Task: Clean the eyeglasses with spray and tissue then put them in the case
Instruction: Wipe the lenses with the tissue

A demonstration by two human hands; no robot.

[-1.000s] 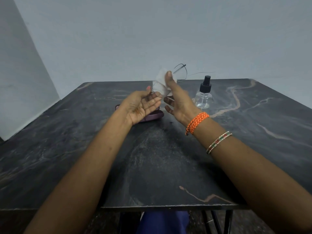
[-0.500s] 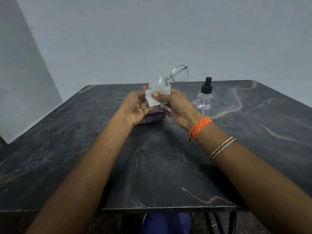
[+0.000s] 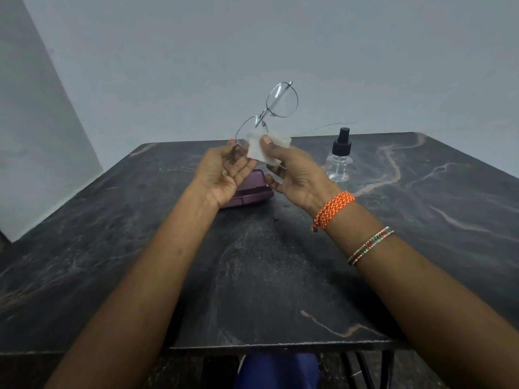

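Note:
Thin wire-rimmed eyeglasses [image 3: 280, 101] are held up above the far middle of the table, tilted so one lens rises to the upper right. My left hand [image 3: 224, 171] holds the lower lens by its rim with the fingertips. My right hand [image 3: 295, 175] pinches a white tissue [image 3: 257, 150] against that lower lens, thumb on top. A purple glasses case [image 3: 252, 189] lies shut on the table, partly hidden under my left hand. A clear spray bottle [image 3: 339, 161] with a black nozzle stands to the right of my hands.
The dark marble table [image 3: 252, 276] has its front edge close to me, with dark metal legs under it. A pale grey wall rises just behind the table's far edge.
The glasses have been lifted and tipped more upright, the free lens now higher. The tissue in my right hand has shifted on the lower lens. Both hands sit slightly higher.

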